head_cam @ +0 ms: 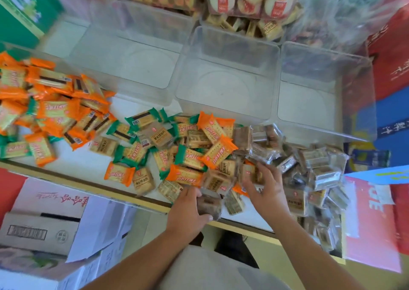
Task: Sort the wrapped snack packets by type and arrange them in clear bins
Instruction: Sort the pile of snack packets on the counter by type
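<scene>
Cardboard boxes (42, 227) sit at 8 o'clock, orange packets (53, 103) heap at 9, the left hand (188, 210) grips a brown clear-wrapped packet (209, 203) at 6, and the right hand (265, 192), grip unclear, covers the mixed pile (199, 148) before 3 clear bins (232, 46) at 12.

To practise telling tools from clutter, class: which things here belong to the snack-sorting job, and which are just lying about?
Job: orange-wrapped cracker packets; green-wrapped cracker packets; clear-wrapped brown packets; empty clear plastic bins.
Lying about: brown cardboard box; red printed package; green carton.
</scene>
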Demonstrator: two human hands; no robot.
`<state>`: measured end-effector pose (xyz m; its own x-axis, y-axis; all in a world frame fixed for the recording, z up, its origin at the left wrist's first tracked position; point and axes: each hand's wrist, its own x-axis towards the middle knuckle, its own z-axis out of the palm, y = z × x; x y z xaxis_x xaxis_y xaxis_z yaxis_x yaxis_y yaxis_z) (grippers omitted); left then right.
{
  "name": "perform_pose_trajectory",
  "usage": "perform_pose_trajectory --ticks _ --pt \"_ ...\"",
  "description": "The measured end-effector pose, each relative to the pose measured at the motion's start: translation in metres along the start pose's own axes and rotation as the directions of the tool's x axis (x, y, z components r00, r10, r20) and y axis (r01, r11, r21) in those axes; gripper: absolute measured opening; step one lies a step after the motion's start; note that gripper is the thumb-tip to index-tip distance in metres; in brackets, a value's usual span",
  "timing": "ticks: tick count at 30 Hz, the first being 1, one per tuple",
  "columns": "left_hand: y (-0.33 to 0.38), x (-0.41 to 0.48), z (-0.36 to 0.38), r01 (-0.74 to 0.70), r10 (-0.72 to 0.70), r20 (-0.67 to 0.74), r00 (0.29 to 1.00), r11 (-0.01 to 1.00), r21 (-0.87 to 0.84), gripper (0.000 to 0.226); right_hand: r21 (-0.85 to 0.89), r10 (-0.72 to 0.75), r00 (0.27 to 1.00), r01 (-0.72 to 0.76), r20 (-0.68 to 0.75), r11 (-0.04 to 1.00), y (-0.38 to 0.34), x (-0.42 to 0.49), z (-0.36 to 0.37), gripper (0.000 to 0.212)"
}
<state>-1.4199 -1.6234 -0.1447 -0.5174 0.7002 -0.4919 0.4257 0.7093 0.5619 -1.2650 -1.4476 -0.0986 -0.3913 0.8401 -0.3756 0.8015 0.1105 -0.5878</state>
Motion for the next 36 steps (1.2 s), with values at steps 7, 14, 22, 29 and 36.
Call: perform_pose_trajectory --ticks 7,14,22,29,36 --pt "-0.02 -0.014 -0.021 0.018 -0.015 0.022 1.0 0.991 -0.131 0.056 0.125 0.207 0.978 -0.209 0.032 0.97 0.001 0.018 -0.013 0.061" --pt "0.004 0.005 -0.044 -0.256 0.24 -0.094 0.966 0.94 -0.227 0.04 0.418 0.259 0.963 -0.263 0.069 0.87 0.001 0.0 -0.024 0.036" --pt "0.039 0.028 -0.033 -0.229 0.231 -0.019 0.973 0.945 -0.233 0.04 0.614 0.299 0.954 -0.248 0.02 0.75 -0.008 -0.033 -0.031 0.039" --pt "0.072 0.008 -0.044 -0.304 0.295 -0.075 0.953 0.905 -0.299 0.066 0.617 0.358 0.931 -0.243 -0.067 0.749 -0.001 -0.06 -0.059 0.041" --pt "0.148 -0.013 0.0 -0.188 0.245 0.077 0.966 0.879 -0.438 0.062 0.64 0.414 0.902 -0.245 -0.126 0.728 0.072 -0.087 -0.118 0.021"
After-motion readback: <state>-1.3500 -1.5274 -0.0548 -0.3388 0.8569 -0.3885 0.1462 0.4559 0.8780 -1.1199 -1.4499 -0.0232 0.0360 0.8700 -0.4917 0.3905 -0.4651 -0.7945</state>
